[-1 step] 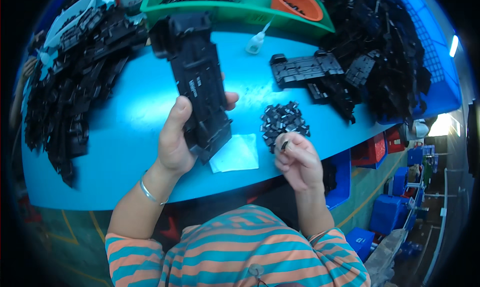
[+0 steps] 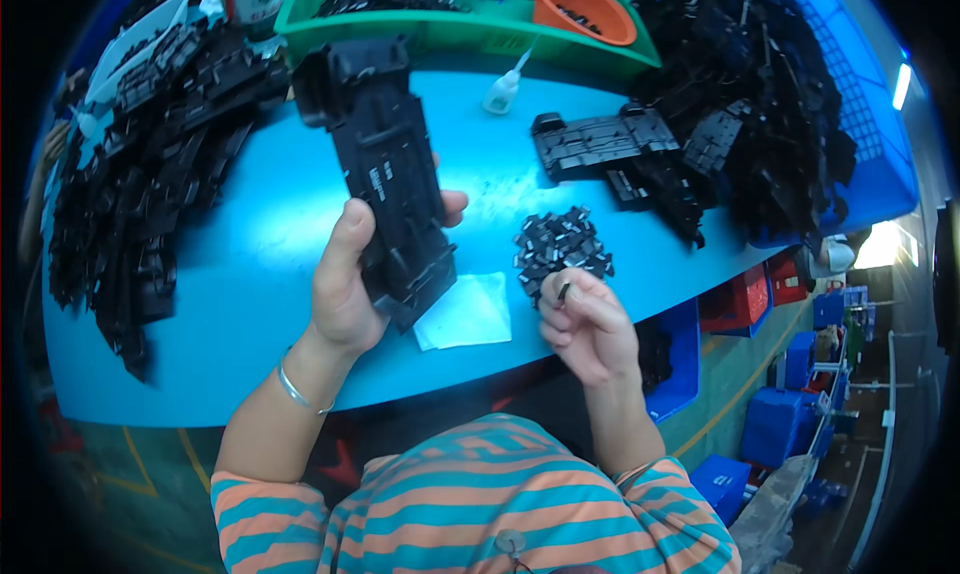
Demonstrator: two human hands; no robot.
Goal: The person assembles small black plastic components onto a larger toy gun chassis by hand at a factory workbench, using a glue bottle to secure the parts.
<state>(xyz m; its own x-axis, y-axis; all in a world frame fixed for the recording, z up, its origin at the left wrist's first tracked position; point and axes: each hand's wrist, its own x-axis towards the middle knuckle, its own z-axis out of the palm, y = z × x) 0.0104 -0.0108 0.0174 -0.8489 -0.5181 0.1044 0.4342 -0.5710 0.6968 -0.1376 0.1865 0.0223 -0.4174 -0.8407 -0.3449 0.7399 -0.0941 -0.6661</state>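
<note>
Grip unchanged: left hand (image 2: 345,292) clasps black molded part (image 2: 388,164), right hand (image 2: 595,326) pinches black clip (image 2: 564,291).

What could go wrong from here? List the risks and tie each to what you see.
1. The small black piece, pinched in the right hand's fingertips, could slip and get lost among the similar pieces in the pile beside it.
2. The long black part, held up by the left hand alone, might tip or slip.
3. Swung right, that part might knock the white nozzle bottle.
</note>
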